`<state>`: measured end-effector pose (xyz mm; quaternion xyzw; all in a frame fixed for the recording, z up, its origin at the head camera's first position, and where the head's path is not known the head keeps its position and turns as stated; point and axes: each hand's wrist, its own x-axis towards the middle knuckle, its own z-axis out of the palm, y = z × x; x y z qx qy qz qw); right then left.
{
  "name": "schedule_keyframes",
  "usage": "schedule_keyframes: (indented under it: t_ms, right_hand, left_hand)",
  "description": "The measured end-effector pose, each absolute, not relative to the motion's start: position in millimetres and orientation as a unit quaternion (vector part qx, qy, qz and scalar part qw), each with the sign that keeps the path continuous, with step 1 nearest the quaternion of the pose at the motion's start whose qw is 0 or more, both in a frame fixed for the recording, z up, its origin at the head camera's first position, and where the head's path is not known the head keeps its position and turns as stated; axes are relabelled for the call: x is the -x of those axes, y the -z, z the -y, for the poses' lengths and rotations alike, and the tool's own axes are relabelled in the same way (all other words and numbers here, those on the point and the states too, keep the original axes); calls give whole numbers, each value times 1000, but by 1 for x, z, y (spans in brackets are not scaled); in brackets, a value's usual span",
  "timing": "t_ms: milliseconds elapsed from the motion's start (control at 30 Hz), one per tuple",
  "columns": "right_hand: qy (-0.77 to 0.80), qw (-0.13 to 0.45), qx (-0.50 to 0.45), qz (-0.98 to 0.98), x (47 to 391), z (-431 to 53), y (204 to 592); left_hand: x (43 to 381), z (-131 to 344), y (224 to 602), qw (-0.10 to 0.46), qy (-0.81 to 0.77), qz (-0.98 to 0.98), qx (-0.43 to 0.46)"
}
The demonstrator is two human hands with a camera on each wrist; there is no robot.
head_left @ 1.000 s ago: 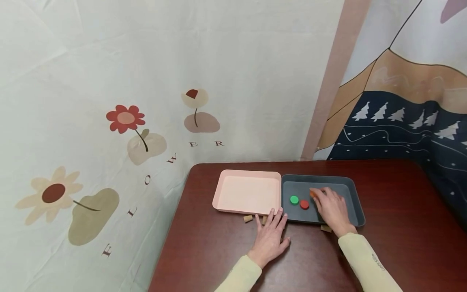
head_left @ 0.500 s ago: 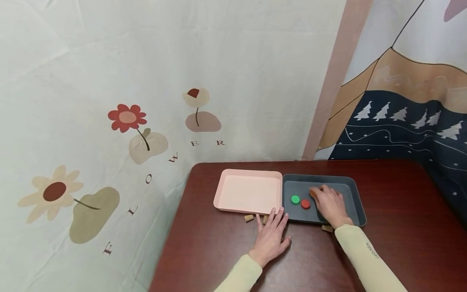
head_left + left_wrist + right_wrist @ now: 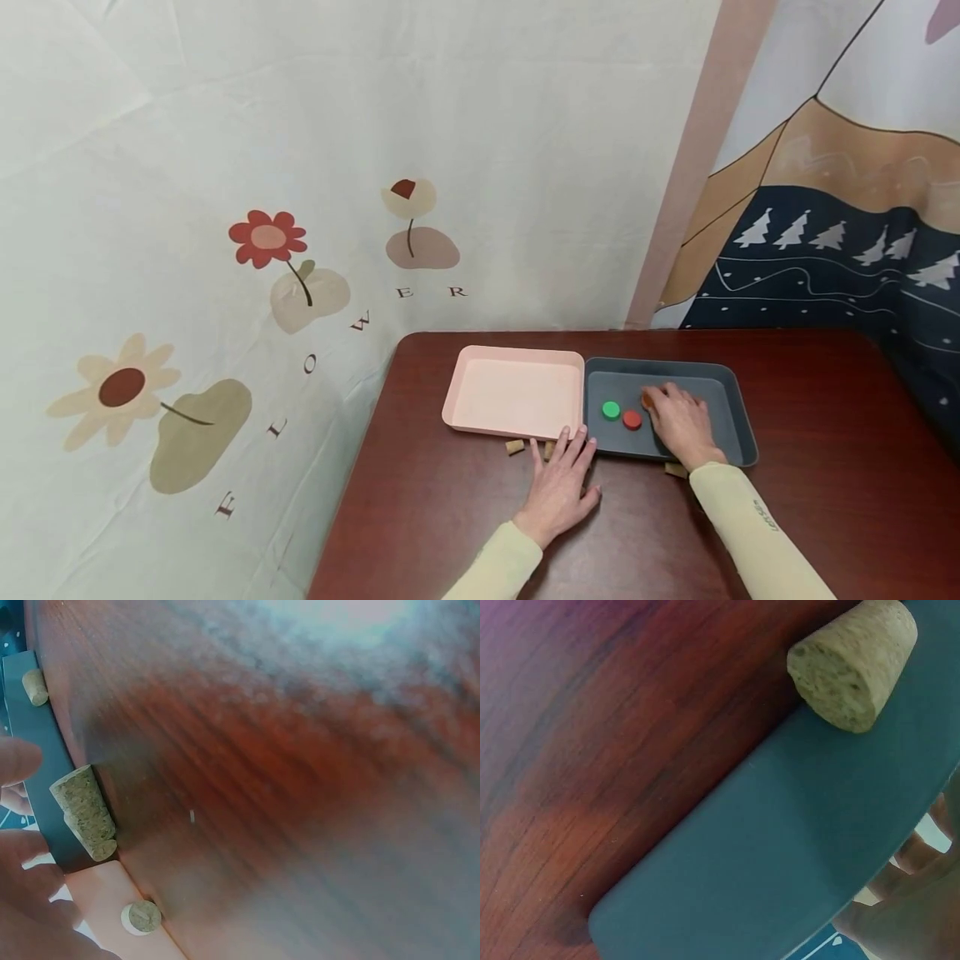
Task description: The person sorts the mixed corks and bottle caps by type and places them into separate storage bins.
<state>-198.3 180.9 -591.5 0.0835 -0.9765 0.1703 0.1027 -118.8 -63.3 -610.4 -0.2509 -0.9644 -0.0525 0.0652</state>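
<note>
My right hand (image 3: 681, 423) reaches into the dark grey tray (image 3: 718, 402), thumb and fingertips pinching a small orange disc (image 3: 647, 399) close over the tray floor. The hand hides part of this disc. Left of it, a red disc (image 3: 632, 420) and a green disc (image 3: 611, 410) lie flat. My left hand (image 3: 557, 492) is spread with palm down, its fingertips at the front rims of the grey and pink trays. Corks (image 3: 84, 810) lie by its fingers in the left wrist view.
A pink tray (image 3: 517, 392) stands against the grey tray's left side. Loose corks lie along the trays' front edges, one cork (image 3: 514, 447) by the pink tray, another cork (image 3: 675, 470) under my right wrist. The patterned cloth wall (image 3: 525, 208) rises behind the dark red table (image 3: 420, 500).
My right wrist has shifted slightly forward and left, with the orange disc still at the fingertips. The left hand stays put. The head view has turned slightly left.
</note>
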Motion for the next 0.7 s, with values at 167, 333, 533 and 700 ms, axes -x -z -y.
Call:
schedule_keyframes:
  t_ms: [167, 333, 533, 700]
  right_hand:
    - [-184, 114, -81, 973, 195, -184, 591]
    - [-217, 142, -79, 963, 187, -186, 586]
    - [-277, 184, -58, 941, 171, -185, 582]
    - [-312, 204, -30, 927, 158, -184, 580]
  left_hand:
    - [120, 63, 611, 66, 56, 963, 253]
    - [121, 64, 610, 74, 51, 963, 254]
    - [122, 66, 606, 101, 70, 958, 257]
    - [126, 71, 599, 133, 123, 952, 246]
